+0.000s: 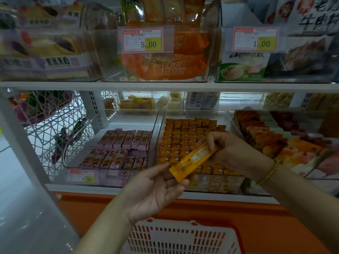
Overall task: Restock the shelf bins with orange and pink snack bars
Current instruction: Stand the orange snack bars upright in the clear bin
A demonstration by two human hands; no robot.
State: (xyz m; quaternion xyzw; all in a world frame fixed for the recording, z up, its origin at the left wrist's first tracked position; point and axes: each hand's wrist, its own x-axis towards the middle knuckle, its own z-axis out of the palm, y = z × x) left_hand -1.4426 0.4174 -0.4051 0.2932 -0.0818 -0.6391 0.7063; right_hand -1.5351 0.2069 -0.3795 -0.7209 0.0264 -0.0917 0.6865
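Note:
An orange snack bar (192, 160) is held slanted in front of the shelf, back label facing me. My right hand (231, 153) pinches its upper end from above. My left hand (156, 187) lies palm up under its lower end, with fingers and thumb touching the wrapper. Behind it a clear bin of orange bars (183, 140) is packed in rows. To its left a clear bin of pink bars (119, 149) is partly filled, with bare floor at the back.
A red-and-white basket (183, 237) hangs low in front of me. A clear bin of mixed cakes (286, 143) stands to the right. White wire baskets (55, 125) hang at the left. The upper shelf (165, 86) carries bins of packaged bread and snacks.

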